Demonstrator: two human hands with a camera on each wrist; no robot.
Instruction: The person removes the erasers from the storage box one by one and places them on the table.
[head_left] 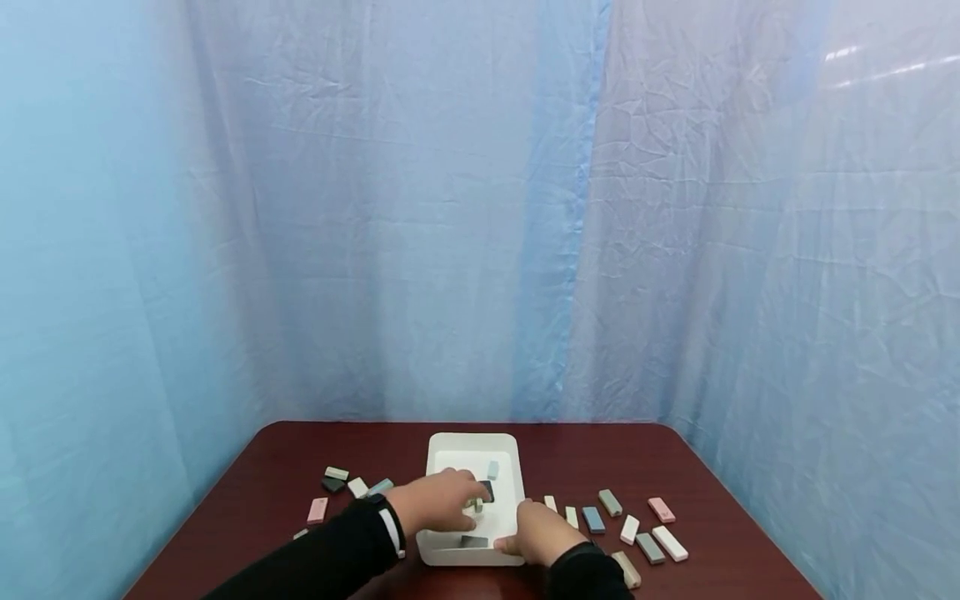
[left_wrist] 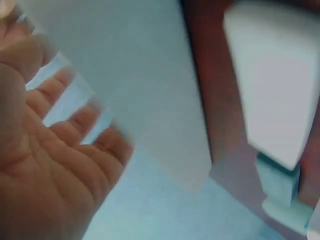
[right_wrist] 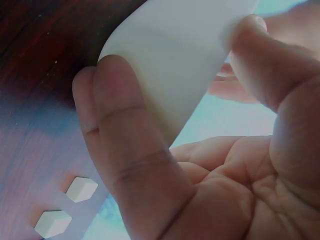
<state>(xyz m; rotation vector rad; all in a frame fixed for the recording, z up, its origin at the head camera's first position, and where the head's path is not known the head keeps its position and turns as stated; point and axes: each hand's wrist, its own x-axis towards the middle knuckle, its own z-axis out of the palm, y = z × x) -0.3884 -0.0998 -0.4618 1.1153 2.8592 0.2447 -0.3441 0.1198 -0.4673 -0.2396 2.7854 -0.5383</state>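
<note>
A white tray (head_left: 472, 441) stands on the dark red table. My left hand (head_left: 442, 498) reaches over its left rim, fingers spread apart from the thumb. Small pale green blocks (head_left: 478, 505) show in the gap between them; whether they touch the fingers is hard to see. A dark block (head_left: 488, 492), a pale blue block (head_left: 492, 470) and a grey block (head_left: 474, 542) lie in the tray. My right hand (head_left: 543, 532) grips the tray's near right edge, thumb on the inner side. In the right wrist view, its fingers (right_wrist: 122, 95) lie along the tray's outer wall (right_wrist: 175, 55).
Several loose blocks lie right of the tray, among them a pink block (head_left: 662, 510), a blue block (head_left: 593, 521) and a white block (head_left: 670, 543). To the left are another pink block (head_left: 317, 510) and a black block (head_left: 333, 484). Curtains (head_left: 465, 208) hang behind the table.
</note>
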